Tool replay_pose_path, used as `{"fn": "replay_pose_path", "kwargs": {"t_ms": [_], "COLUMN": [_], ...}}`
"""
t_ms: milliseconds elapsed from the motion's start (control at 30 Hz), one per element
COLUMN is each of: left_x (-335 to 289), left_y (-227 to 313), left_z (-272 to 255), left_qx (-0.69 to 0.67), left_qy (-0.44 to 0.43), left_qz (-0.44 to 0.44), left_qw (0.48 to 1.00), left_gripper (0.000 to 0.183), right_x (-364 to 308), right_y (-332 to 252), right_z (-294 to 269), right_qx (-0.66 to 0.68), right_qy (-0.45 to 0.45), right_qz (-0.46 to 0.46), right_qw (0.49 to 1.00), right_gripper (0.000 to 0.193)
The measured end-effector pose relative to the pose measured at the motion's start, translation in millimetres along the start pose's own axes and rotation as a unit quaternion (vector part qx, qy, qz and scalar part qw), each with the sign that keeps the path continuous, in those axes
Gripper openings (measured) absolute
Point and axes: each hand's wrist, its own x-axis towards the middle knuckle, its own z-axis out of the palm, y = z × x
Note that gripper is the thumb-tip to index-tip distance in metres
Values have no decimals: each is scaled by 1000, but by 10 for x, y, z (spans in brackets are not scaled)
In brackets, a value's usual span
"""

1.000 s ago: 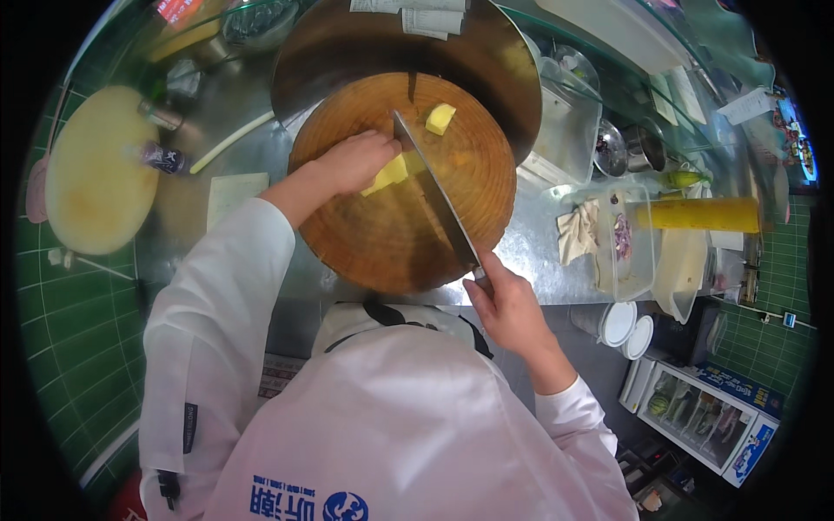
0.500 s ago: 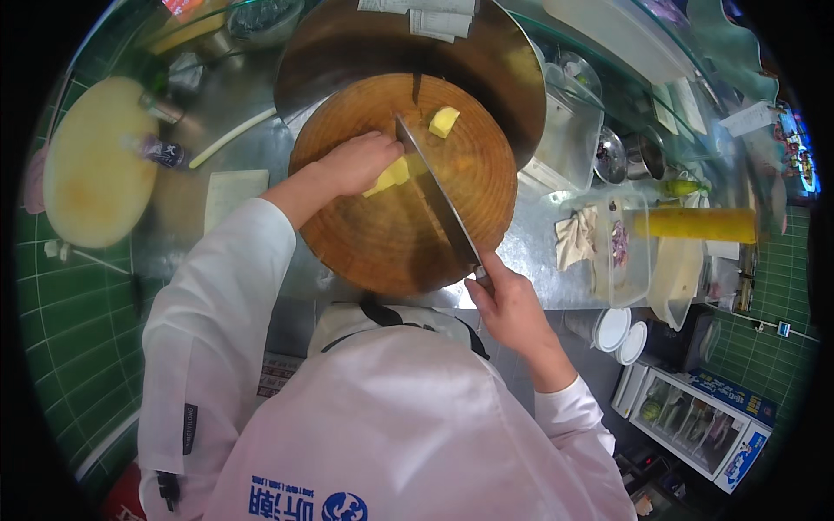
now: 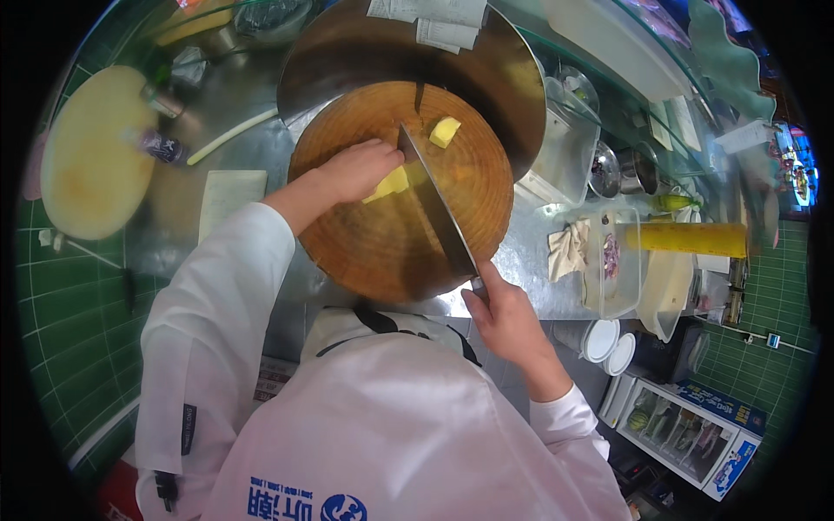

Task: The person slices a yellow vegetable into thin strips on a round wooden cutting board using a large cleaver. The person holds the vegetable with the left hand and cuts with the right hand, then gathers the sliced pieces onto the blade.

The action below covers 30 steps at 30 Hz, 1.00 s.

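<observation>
On the round wooden chopping block point(image 3: 365, 260), my left hand point(image 3: 358, 172) presses down with its fingers bent and bunched over a pale yellow food piece point(image 3: 393, 183). Part of that piece is hidden beneath the hand. My right hand point(image 3: 511, 319) is wrapped round the handle of a broad kitchen knife point(image 3: 438, 211). Its blade runs from the block's near right edge to just beside my left fingertips, along the right side of the yellow piece. Whether the edge touches the piece, I cannot tell. A separate yellow chunk point(image 3: 445, 132) lies farther back on the block, right of the knife tip.
A curved metal guard point(image 3: 512, 95) rises behind the block. On the right are a clear plastic tub point(image 3: 618, 291), a crumpled cloth point(image 3: 568, 249) and a yellow cylinder point(image 3: 691, 239). Leftward stand a pale oval board point(image 3: 95, 165), a dark-labelled bottle point(image 3: 163, 148) and a white paper pad point(image 3: 231, 198).
The whole view has shifted slightly, so the block sits a little lower in it. Both hands keep their grips, and the knife lies at nearly the same slant beside the yellow piece.
</observation>
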Motion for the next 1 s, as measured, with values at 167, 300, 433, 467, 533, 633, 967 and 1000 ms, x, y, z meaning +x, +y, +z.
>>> {"fn": "replay_pose_path", "kwargs": {"t_ms": [167,300,433,467,533,633,967,1000], "left_x": [28,-15,23,4,-7,13,-41,-58], "left_y": [62,17,26,21,19,29,-23,-32], "left_z": [-51,4,-35,-10,0,-10,67,87], "left_qx": [-7,-1,-13,-14,-16,-21,-27,-27], "left_qy": [-3,17,18,16,14,19,52,57], "left_qz": [-7,-13,-4,-7,-8,-3,1,5], "left_qw": [1000,1000,1000,1000,1000,1000,998,998], "left_gripper": [48,47,45,45,44,43,42,42], "right_x": [76,-10,58,43,9,76,76,62], "right_y": [225,-11,200,96,-76,121,-22,-139], "right_z": [294,80,268,182,7,273,58,-35], "right_qx": [-34,-16,-19,-20,-25,-27,-22,-17], "right_qy": [32,9,22,13,0,16,-10,-23], "right_qz": [-27,-33,-16,-21,-27,-17,-14,-4], "right_qw": [999,999,999,999,999,999,1000,1000], "right_gripper": [37,38,40,40,39,33,28,27]}}
